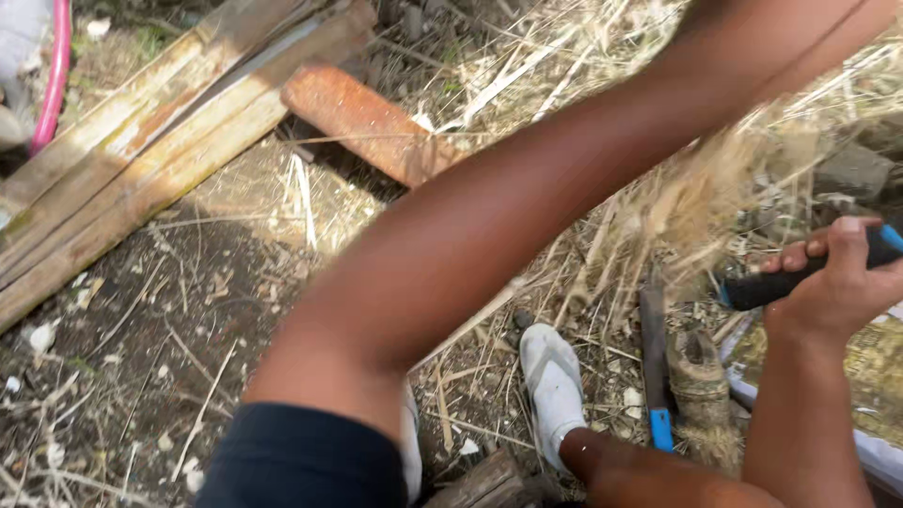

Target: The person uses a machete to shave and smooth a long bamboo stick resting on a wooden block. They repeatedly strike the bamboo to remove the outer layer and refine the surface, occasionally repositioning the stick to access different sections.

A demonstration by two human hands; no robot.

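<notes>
Black-handled tool (800,277) lengthwise left-right, gripped.

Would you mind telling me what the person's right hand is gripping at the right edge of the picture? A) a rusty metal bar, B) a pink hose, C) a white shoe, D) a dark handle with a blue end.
D: the right hand is closed around a dark handle with a blue end, with the fingers wrapped over its top.
</notes>
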